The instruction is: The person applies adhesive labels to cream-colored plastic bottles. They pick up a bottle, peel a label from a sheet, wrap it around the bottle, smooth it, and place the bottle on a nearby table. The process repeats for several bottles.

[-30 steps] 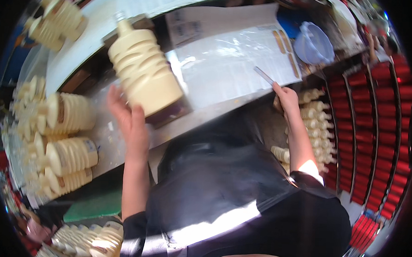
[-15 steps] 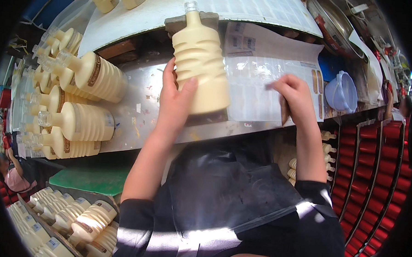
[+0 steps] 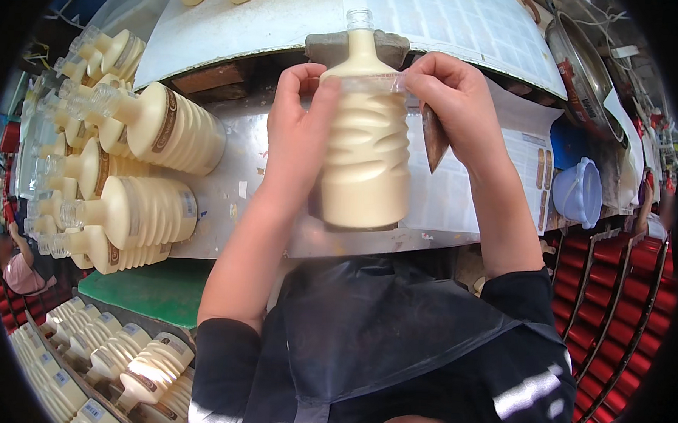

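A cream ribbed bottle [image 3: 365,163] with a clear glass neck lies in front of me, its neck on a grey block [image 3: 316,47] and pointing away. Across its shoulder stretches a clear label strip [image 3: 371,83]. My right hand [image 3: 465,103] pinches the strip's right end between thumb and finger. A brown pointed blade [image 3: 434,142] also hangs from that hand, tip down. My left hand [image 3: 301,130] is closed at the bottle's left shoulder, its blurred thumb against the strip's left end.
Several labelled cream bottles [image 3: 165,128] lie stacked on the left, and more bottles [image 3: 154,366] fill a tray at lower left. Label sheets [image 3: 520,136] lie right of the bottle. A blue bucket [image 3: 578,193] and red racked items [image 3: 607,299] are farther right.
My right hand has moved up and left to the bottle's shoulder, and the strip now spans it. My left hand has slid from the bottle's side up to the shoulder. The view has shifted.
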`<state>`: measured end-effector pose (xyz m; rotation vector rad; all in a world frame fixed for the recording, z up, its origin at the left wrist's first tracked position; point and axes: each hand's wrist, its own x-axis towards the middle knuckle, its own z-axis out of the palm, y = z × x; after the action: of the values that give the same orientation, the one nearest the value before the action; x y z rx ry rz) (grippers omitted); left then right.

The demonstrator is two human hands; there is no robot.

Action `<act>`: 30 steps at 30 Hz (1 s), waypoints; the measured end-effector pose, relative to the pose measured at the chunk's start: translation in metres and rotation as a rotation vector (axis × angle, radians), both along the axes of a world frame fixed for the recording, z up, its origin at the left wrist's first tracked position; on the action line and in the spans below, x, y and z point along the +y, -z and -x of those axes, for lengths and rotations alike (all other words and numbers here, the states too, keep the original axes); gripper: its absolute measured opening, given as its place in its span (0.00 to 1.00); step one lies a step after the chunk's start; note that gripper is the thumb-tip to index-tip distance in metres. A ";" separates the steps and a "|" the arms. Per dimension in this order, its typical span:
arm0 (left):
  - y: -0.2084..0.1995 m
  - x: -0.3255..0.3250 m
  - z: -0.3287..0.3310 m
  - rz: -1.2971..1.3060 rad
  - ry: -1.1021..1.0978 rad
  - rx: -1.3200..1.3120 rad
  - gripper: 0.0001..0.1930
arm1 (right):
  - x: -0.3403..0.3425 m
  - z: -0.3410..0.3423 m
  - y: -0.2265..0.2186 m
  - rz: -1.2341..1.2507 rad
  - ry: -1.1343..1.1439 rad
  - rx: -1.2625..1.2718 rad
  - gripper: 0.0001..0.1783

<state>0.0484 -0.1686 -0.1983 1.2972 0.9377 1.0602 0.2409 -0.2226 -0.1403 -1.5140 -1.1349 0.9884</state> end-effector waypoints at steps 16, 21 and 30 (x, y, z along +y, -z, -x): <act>0.002 0.001 -0.006 0.115 -0.016 -0.185 0.15 | 0.001 -0.009 0.015 0.001 0.004 0.103 0.08; 0.004 0.001 -0.007 0.122 -0.028 -0.208 0.15 | 0.002 -0.009 0.017 -0.009 0.015 0.134 0.07; 0.003 0.000 -0.010 0.107 -0.060 -0.165 0.16 | 0.005 -0.020 0.037 0.013 0.045 0.016 0.07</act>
<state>0.0583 -0.1686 -0.2015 1.0821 0.8999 1.1300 0.2610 -0.2176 -0.1776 -1.5330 -1.0802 0.9776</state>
